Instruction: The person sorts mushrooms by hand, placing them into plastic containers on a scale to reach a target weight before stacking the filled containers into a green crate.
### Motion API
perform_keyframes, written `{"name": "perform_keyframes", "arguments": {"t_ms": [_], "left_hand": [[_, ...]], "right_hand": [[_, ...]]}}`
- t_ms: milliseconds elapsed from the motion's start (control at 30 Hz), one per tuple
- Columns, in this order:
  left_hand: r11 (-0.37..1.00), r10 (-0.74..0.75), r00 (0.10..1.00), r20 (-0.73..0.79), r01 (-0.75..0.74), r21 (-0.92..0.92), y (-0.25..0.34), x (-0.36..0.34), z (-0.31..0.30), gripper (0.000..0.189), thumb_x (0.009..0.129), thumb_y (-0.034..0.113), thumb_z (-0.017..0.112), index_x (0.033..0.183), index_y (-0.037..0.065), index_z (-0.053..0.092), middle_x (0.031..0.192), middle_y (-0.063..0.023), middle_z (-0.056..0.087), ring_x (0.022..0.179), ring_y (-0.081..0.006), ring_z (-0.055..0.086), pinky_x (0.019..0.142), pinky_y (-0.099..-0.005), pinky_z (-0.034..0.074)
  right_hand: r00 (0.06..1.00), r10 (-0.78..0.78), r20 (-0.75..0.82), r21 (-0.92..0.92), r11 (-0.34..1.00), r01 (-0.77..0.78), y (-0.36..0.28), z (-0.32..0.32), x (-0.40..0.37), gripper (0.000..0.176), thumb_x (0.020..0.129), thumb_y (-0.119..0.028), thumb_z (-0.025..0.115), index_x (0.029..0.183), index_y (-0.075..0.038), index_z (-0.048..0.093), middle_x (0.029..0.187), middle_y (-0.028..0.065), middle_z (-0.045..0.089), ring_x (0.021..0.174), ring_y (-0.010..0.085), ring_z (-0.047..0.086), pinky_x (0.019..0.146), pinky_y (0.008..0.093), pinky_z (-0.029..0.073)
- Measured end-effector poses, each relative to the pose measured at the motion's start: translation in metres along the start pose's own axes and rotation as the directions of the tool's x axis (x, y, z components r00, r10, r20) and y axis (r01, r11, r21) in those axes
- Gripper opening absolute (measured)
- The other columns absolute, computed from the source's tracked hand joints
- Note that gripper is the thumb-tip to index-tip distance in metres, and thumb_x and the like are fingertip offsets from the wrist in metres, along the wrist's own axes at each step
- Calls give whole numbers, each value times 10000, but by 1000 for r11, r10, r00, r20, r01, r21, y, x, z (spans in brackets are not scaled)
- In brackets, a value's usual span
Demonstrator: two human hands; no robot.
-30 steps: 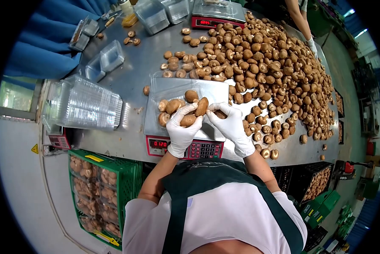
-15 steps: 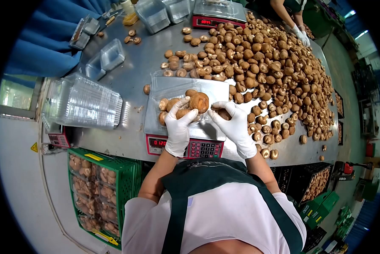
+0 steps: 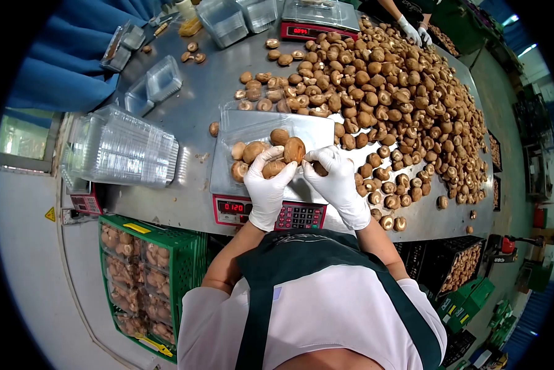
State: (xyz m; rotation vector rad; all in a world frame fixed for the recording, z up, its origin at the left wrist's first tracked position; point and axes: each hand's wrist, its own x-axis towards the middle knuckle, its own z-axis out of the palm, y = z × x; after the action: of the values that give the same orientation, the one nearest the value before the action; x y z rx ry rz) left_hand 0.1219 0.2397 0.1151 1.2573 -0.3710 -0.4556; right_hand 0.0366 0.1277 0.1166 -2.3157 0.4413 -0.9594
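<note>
Both my hands wear white gloves. Over the scale (image 3: 314,126), my left hand (image 3: 268,185) has thumb and fingers round a brown mushroom (image 3: 295,150). My right hand (image 3: 332,179) is closed close beside it, its fingertips near that mushroom's right side, with another mushroom (image 3: 319,168) partly hidden in it. Several mushrooms (image 3: 254,151) lie on the clear plastic tray (image 3: 227,123) on the scale's plate, left of and behind my left hand. The red display of the scale reads 0.120.
A large mushroom pile (image 3: 406,92) covers the table's right side. Stacked clear trays (image 3: 126,148) stand at left. A second scale (image 3: 320,18) is at the back. A co-worker's gloved hands (image 3: 412,32) are at the pile's far edge. A green crate (image 3: 187,246) stands below the table.
My left hand has moved slightly right and down, and the mushroom at its fingertips has turned. My right hand has shifted slightly left. The co-worker's hands have moved left.
</note>
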Motion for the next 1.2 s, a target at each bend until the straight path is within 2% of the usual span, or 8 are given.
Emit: {"name": "perform_keyframes", "arguments": {"t_ms": [333, 467, 500, 533, 600, 867, 1067, 1200], "left_hand": [[917, -271, 960, 75, 281, -283, 8, 18, -15, 336, 772, -45, 601, 1104, -30, 550, 1009, -120, 599, 779, -140, 630, 605, -210, 553], [935, -350, 922, 166, 355, 1, 18, 34, -25, 346, 752, 10, 638, 1090, -30, 572, 1067, -130, 600, 910, -200, 624, 755, -268, 541], [904, -77, 977, 199, -16, 427, 12, 39, -25, 354, 742, 59, 653, 1085, 1, 586, 1075, -124, 604, 927, -221, 622, 779, -285, 524], [579, 158, 926, 344, -369, 727, 6, 42, -26, 363, 731, 107, 668, 1080, 32, 599, 1082, -119, 608, 943, -242, 620, 804, -301, 507], [485, 191, 932, 307, -361, 797, 1, 46, -25, 409, 674, 98, 693, 1072, 55, 610, 1039, -114, 622, 949, -264, 614, 858, -313, 468], [844, 49, 982, 185, -140, 518, 35, 78, -45, 391, 800, 193, 662, 1142, 25, 576, 1143, -122, 592, 987, -175, 593, 805, -276, 491], [428, -22, 819, 573, -511, 746, 8, 86, -61, 393, 850, 242, 573, 1198, 64, 536, 1274, -145, 513, 1194, -299, 471, 976, -338, 383], [604, 50, 886, 461, -394, 692, 14, 85, -53, 396, 842, 292, 574, 1188, 98, 554, 1227, -134, 546, 1152, -297, 500, 1018, -409, 326]], "right_hand": [[982, 117, -147, -152, 978, -139, 40, -32, 1, 81, 742, -9, 661, 813, -41, 638, 731, 65, 617, 659, 158, 605, 594, 245, 486], [903, 405, -141, -4, 912, -410, 56, -53, -16, 64, 776, -16, 652, 836, -8, 633, 769, 21, 637, 687, 51, 591, 659, 199, 483], [890, 422, -169, 48, 906, -421, 64, -55, -21, 79, 754, -25, 654, 829, -18, 634, 745, 43, 635, 645, 86, 606, 616, 226, 489], [883, 446, -145, 17, 894, -448, 70, -61, -27, 106, 761, -22, 641, 866, -14, 635, 774, 40, 646, 680, 74, 607, 646, 217, 489], [856, 482, -187, 54, 875, -481, 78, -67, -36, 135, 770, -22, 627, 904, -9, 632, 770, 33, 643, 692, 67, 598, 666, 212, 484], [607, 783, 136, -16, 615, -789, 83, -109, -81, 163, 806, -116, 661, 899, 16, 639, 735, 25, 638, 658, 58, 557, 613, 221, 466], [564, 793, 232, 344, 475, -810, 68, -101, -82, 193, 882, -170, 600, 943, 10, 634, 783, -19, 602, 694, 55, 536, 602, 195, 430], [605, 748, 274, 457, 453, -766, 65, -90, -72, 223, 904, -172, 545, 969, 23, 630, 903, 45, 643, 820, 106, 565, 757, 230, 443]]}}
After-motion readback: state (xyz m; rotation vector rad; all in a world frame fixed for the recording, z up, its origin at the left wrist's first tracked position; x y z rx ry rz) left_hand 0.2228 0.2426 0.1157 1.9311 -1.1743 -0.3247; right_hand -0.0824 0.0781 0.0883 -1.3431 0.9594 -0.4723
